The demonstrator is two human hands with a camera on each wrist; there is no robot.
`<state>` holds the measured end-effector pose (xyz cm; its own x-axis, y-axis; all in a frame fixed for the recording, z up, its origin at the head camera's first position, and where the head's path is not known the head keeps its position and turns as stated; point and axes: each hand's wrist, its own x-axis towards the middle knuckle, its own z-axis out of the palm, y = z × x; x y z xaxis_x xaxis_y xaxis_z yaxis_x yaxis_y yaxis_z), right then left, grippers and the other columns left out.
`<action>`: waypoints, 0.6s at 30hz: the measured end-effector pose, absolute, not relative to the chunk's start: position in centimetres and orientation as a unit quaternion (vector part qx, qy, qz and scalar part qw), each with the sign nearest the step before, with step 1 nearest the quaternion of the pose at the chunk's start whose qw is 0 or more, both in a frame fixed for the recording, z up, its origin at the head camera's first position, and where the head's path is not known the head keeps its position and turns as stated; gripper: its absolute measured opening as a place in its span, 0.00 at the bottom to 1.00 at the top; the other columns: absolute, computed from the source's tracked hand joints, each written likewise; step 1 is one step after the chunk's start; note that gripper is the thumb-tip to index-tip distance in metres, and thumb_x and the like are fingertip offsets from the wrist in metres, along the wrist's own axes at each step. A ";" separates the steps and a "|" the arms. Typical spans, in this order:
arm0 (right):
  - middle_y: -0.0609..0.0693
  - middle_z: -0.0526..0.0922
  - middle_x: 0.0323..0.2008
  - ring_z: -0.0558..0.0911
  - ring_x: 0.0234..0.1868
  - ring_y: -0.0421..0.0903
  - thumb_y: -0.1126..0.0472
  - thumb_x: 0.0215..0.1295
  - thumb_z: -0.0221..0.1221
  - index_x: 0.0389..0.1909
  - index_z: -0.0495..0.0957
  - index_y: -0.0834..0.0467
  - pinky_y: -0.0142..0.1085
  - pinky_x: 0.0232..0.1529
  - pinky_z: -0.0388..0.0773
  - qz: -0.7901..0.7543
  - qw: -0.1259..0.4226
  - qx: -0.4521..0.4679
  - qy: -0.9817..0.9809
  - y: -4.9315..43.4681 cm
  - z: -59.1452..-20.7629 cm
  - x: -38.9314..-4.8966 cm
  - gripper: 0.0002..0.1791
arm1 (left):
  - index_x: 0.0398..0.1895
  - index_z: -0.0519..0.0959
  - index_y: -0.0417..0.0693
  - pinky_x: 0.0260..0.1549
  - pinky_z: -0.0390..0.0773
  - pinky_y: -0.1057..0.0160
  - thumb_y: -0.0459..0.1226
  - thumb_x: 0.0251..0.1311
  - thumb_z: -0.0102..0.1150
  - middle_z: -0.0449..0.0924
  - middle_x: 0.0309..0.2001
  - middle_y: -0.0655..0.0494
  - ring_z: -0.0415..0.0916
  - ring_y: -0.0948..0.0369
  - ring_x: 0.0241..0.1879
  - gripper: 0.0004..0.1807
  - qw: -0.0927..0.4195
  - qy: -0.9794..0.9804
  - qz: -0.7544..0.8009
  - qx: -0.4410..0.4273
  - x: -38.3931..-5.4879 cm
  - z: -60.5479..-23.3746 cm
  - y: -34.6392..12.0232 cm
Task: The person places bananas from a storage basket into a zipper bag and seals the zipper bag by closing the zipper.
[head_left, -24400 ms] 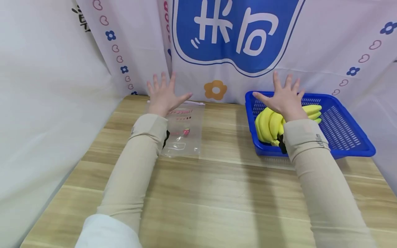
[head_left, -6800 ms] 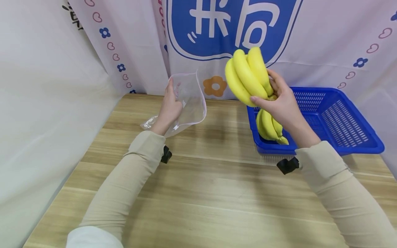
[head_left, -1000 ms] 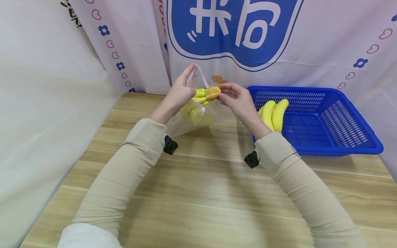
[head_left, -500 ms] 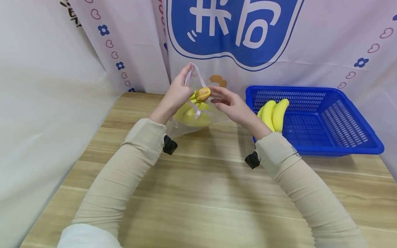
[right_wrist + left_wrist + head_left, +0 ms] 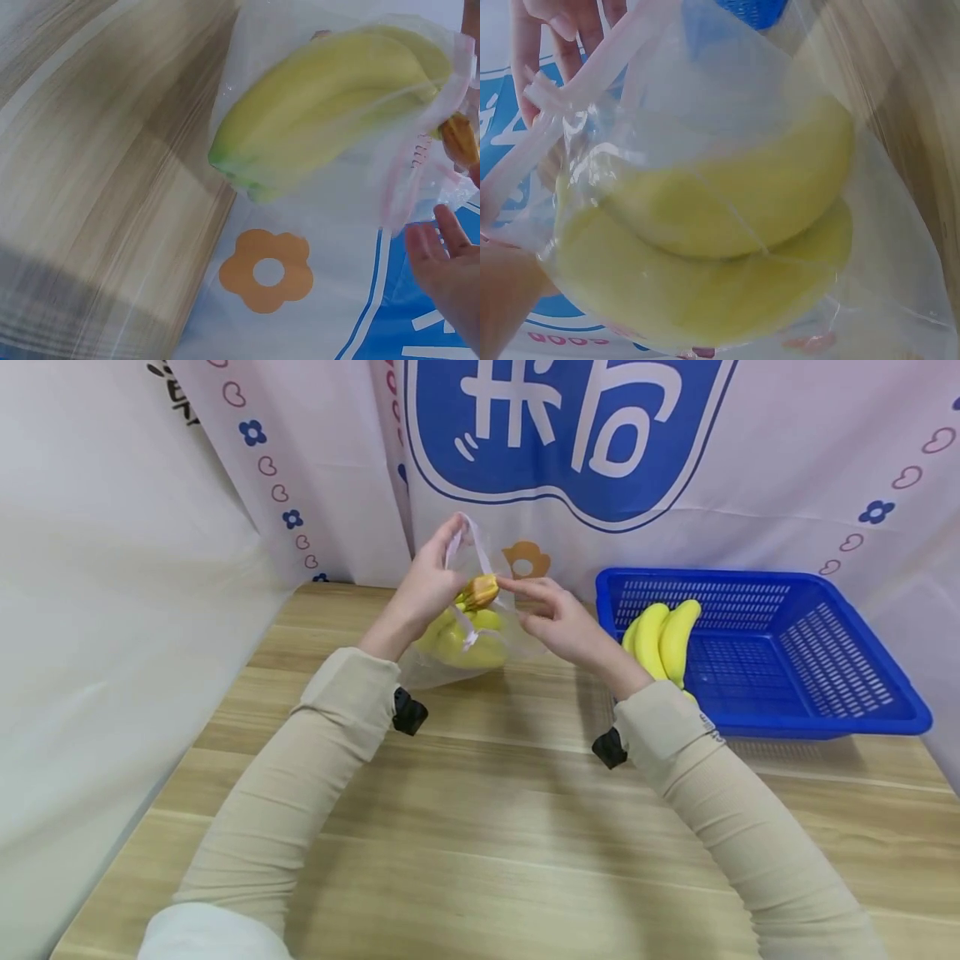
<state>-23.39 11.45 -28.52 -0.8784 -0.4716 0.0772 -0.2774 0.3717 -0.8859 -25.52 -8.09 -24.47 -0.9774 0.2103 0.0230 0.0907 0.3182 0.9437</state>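
Observation:
A clear zip bag (image 5: 427, 675) stands at the back of the table, its pale zip edge pulled apart. My left hand (image 5: 420, 600) pinches that edge at the top left. Inside sits a bunch of yellow bananas (image 5: 480, 650), seen through the plastic in both wrist views; its brown-orange stem (image 5: 482, 591) juts out at the mouth. My right hand (image 5: 564, 625) has its index fingertip against the stem, the other fingers loosely bent. In the right wrist view the bananas (image 5: 322, 105) show greenish tips pointing into the bag.
A blue slotted basket (image 5: 810, 724) stands at the back right, with another bunch of bananas (image 5: 660, 639) at its left end. Behind the wooden table (image 5: 480, 827) hangs a printed white curtain (image 5: 772, 468).
Over the last second the bunch has slid down and left, deeper into the bag. The right hand has let go of the stem. Earlier the bag lay flat and that bunch was in the basket.

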 end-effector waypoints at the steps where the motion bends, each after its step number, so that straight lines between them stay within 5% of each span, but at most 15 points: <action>1: 0.55 0.60 0.70 0.58 0.73 0.52 0.68 0.67 0.47 0.70 0.63 0.52 0.53 0.73 0.56 -0.509 0.094 -0.229 0.824 11.4 -28.6 -23.4 0.29 | 0.77 0.43 0.53 0.76 0.44 0.54 0.18 0.51 0.42 0.42 0.78 0.60 0.40 0.60 0.77 0.48 0.053 0.810 0.577 0.093 -25.5 -24.5 -8.1; 5: 0.50 0.55 0.73 0.51 0.75 0.50 0.67 0.67 0.48 0.70 0.63 0.49 0.57 0.74 0.49 -0.502 0.104 -0.231 0.827 11.4 -28.6 -23.3 0.30 | 0.77 0.43 0.53 0.76 0.42 0.52 0.18 0.51 0.42 0.42 0.78 0.60 0.41 0.60 0.77 0.48 0.053 0.804 0.584 0.097 -25.4 -24.6 -8.0; 9: 0.52 0.56 0.72 0.56 0.73 0.52 0.69 0.67 0.48 0.71 0.61 0.48 0.57 0.72 0.56 -0.500 0.105 -0.237 0.826 11.4 -28.9 -23.2 0.32 | 0.77 0.44 0.53 0.76 0.42 0.52 0.17 0.50 0.41 0.42 0.78 0.59 0.40 0.59 0.77 0.48 0.053 0.798 0.592 0.096 -25.4 -24.7 -8.0; 14: 0.58 0.70 0.63 0.71 0.63 0.55 0.70 0.65 0.54 0.68 0.65 0.54 0.49 0.63 0.72 -0.467 0.023 -0.222 0.855 10.7 -29.5 -23.3 0.30 | 0.76 0.45 0.52 0.76 0.42 0.53 0.17 0.50 0.40 0.42 0.78 0.59 0.39 0.59 0.77 0.48 0.051 0.793 0.599 0.098 -25.5 -24.7 -8.0; 18: 0.59 0.79 0.53 0.79 0.54 0.54 0.68 0.64 0.58 0.55 0.76 0.61 0.45 0.56 0.79 -0.435 -0.041 -0.159 0.885 10.5 -29.8 -23.3 0.18 | 0.76 0.44 0.49 0.76 0.43 0.57 0.16 0.48 0.38 0.42 0.78 0.58 0.39 0.60 0.77 0.48 0.047 0.787 0.605 0.112 -25.6 -24.7 -7.8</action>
<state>-23.28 10.53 -29.77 -0.9461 -0.2464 0.2102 -0.3170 0.5711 -0.7572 -25.59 -7.84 -24.70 -0.9706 0.2326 0.0622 0.1197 0.2417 0.9629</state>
